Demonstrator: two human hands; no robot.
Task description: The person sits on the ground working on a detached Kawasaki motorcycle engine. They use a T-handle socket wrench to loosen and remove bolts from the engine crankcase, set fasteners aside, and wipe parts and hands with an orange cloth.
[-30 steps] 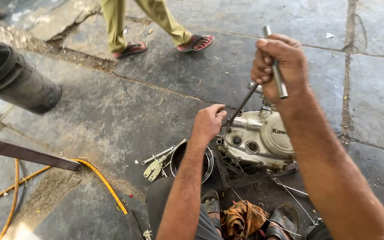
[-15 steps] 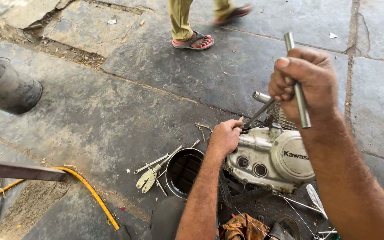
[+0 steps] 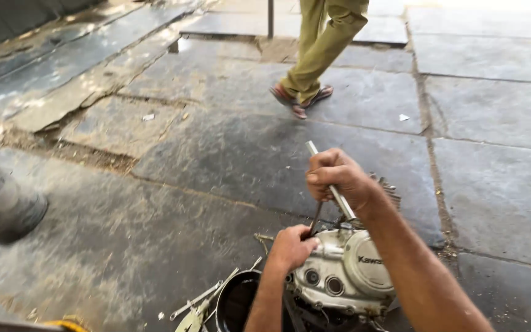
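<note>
Since half a second earlier the right hand point(image 3: 339, 178), fist clenched on the metal rod point(image 3: 332, 184), had dropped toward the engine casing point(image 3: 345, 276) at five o'clock, where the left hand point(image 3: 291, 246) gripped a thin tool point(image 3: 316, 218), indicating a strike.

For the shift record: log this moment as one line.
left hand: grip on thin tool at engine | right hand: grips metal rod above engine | nearby: black bowl, another person's legs

The right hand point(image 3: 334, 178) has dropped with its metal bar point(image 3: 332, 184) toward the engine point(image 3: 345, 273); the passer-by's sandalled feet point(image 3: 301, 98) have stepped farther off.
</note>
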